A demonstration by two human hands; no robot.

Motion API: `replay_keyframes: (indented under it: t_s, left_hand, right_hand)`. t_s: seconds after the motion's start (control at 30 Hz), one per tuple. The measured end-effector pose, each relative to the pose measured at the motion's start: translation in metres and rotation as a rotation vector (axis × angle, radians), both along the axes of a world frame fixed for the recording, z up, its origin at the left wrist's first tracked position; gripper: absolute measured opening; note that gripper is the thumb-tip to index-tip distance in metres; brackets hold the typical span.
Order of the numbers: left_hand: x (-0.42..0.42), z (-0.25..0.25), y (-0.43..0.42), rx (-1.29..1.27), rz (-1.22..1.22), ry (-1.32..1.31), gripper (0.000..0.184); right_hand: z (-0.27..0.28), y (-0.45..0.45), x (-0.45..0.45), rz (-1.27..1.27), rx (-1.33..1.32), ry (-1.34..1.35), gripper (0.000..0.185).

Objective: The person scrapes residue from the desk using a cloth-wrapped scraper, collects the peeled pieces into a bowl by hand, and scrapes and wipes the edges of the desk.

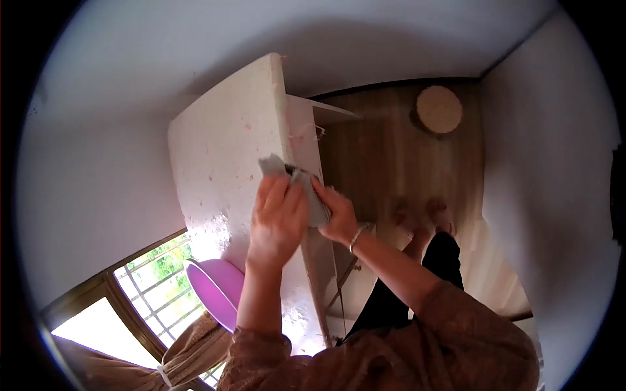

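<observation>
Over the edge of a white tabletop (222, 143), my two hands hold grey material close together. My left hand (280, 208) is closed, with a small grey flap (271, 164) poking out above its fingers. My right hand (336, 215), with a bracelet at the wrist, grips a larger flat grey piece (317, 205), its thumb along the side. A dark strip shows between the two grey parts. Whether they are one folded cloth or a pouch I cannot tell. Small reddish specks and shiny, wet-looking patches mark the tabletop.
A pink-purple basin (215, 293) tilts beside my left forearm, near a barred window (160, 274) and a tied brown curtain (195, 342). Below the table edge are a cabinet front and a metal handle (320, 132). A round stool (439, 109) stands on the wooden floor (378, 143).
</observation>
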State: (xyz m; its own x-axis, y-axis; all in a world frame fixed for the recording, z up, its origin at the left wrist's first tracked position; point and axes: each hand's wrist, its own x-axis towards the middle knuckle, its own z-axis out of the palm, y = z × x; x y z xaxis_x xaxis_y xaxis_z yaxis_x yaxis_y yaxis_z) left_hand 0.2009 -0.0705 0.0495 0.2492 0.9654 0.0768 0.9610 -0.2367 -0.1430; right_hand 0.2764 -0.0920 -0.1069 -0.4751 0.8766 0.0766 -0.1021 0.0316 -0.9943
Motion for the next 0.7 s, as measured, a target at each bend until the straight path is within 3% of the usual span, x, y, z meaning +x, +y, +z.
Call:
replay_keyframes:
  t_s: [0.07, 0.27, 0.3, 0.57, 0.7]
  left_hand:
    - [-0.008, 0.0, 0.023, -0.066, -0.031, 0.003, 0.01]
    - [0.001, 0.01, 0.023, -0.246, -0.046, 0.098, 0.015]
    - [0.004, 0.011, 0.016, -0.273, -0.044, 0.119, 0.016]
    - [-0.005, 0.004, 0.04, -0.174, -0.021, 0.126, 0.025]
    - [0.009, 0.008, 0.017, -0.29, -0.013, 0.088, 0.02]
  right_hand:
    - [-0.003, 0.015, -0.012, -0.009, -0.065, 0.034, 0.077]
    - [-0.012, 0.001, -0.015, 0.054, -0.187, 0.215, 0.073]
    - [-0.006, -0.001, -0.016, -0.09, 0.004, 0.242, 0.072]
    - [-0.009, 0.038, -0.021, 0.054, -0.082, 0.161, 0.071]
    - [-0.011, 0.005, -0.003, 0.08, -0.082, 0.169, 0.073]
